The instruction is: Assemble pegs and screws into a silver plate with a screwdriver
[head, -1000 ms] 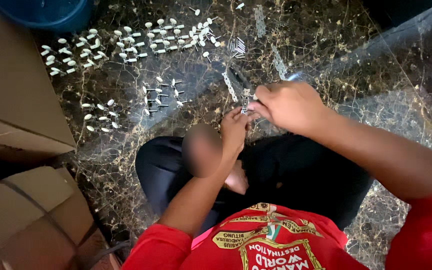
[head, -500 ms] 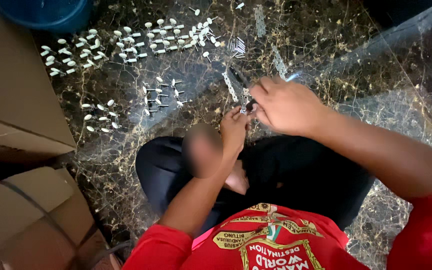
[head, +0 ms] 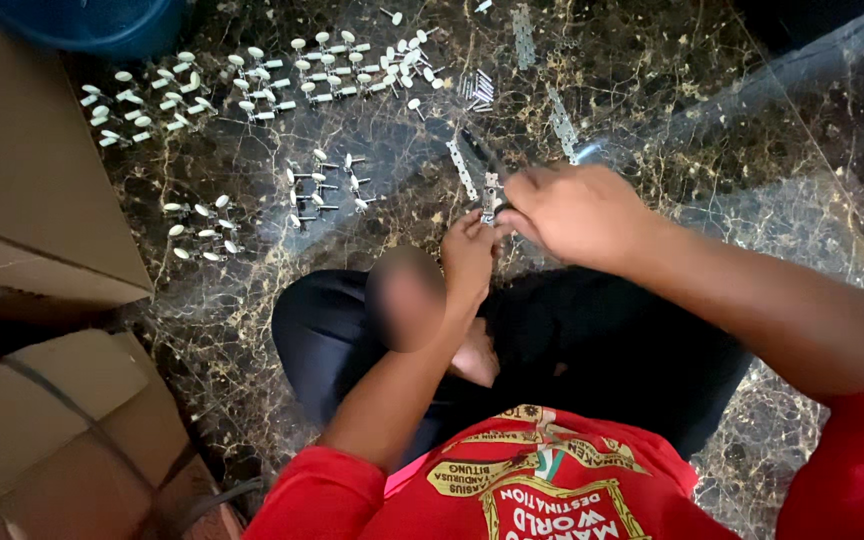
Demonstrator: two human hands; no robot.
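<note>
Two hands meet over the dark marble floor (head: 712, 130) — left hand (head: 469, 252) pinching a small metal strip (head: 491, 196) by its near end, right hand (head: 574, 210) curled tight round a dark-handled tool (head: 483, 152) set against that strip. Just beyond lie more metal strips (head: 560, 122). Small cream-knobbed pegs (head: 322, 70) sit in rows farther out. Cardboard boxes (head: 32, 200) stand at left — blue tub (head: 102, 22) above them.

Bare dark marble floor (head: 712, 130) is seen to the right of the hands, with room to pass. Ahead, the way is blocked by rows of small white-knobbed pegs (head: 342, 60) and thin metal strips (head: 560, 125). The left side is walled by cardboard boxes (head: 32, 200).
</note>
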